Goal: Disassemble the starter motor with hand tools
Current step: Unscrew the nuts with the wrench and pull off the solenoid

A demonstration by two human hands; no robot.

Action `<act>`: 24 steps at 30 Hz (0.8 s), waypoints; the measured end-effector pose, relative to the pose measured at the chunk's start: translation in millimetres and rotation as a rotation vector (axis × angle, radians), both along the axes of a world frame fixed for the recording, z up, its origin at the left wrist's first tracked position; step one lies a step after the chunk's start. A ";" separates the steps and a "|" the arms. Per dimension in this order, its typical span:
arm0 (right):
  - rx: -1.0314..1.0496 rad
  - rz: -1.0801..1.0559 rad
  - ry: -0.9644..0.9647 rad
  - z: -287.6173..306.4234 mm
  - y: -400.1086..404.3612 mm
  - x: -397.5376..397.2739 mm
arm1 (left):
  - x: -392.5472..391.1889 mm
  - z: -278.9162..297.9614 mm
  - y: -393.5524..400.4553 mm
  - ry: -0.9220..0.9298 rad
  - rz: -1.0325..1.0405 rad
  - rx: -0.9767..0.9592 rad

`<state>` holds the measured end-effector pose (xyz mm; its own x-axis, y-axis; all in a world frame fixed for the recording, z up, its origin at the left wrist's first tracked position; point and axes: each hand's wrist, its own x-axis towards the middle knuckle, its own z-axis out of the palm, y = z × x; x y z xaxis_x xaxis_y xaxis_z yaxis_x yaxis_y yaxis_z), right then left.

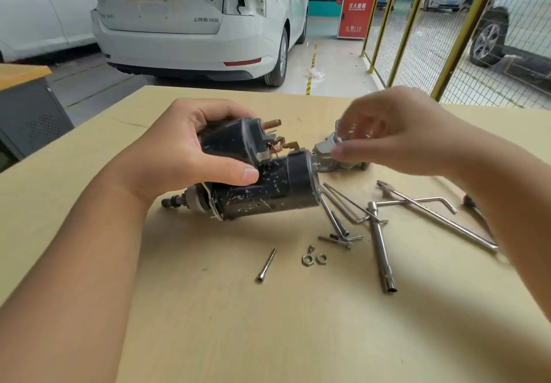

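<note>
Here the left hand (190, 150) grips the dark starter motor (256, 186), fingers over the top and thumb pressed on its side, holding it tilted just above the wooden table (208, 308). The right hand (396, 132) is blurred at the motor's silver end piece (328, 151); whether it grips it I cannot tell. Socket wrenches (381, 251), two nuts (313, 259) and a long bolt (266, 265) lie on the table nearby.
</note>
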<state>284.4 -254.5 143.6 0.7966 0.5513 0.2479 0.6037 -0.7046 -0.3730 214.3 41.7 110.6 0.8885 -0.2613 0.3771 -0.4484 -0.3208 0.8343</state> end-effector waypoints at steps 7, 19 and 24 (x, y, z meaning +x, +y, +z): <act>0.322 0.216 0.123 -20.1 49.0 -30.4 | -1.9 0.3 3.4 0.009 -0.080 -0.009; 0.503 0.256 0.048 -26.5 62.1 -40.1 | 1.7 -1.7 3.3 -0.032 -0.092 -0.094; 0.549 0.266 0.061 -28.5 66.2 -38.5 | 1.7 -1.4 3.2 -0.031 -0.088 -0.085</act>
<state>245.9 -188.3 115.1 0.6712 0.5379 0.5101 0.6985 -0.2283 -0.6783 216.0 44.9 109.2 0.8510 -0.3038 0.4283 -0.4980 -0.2081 0.8418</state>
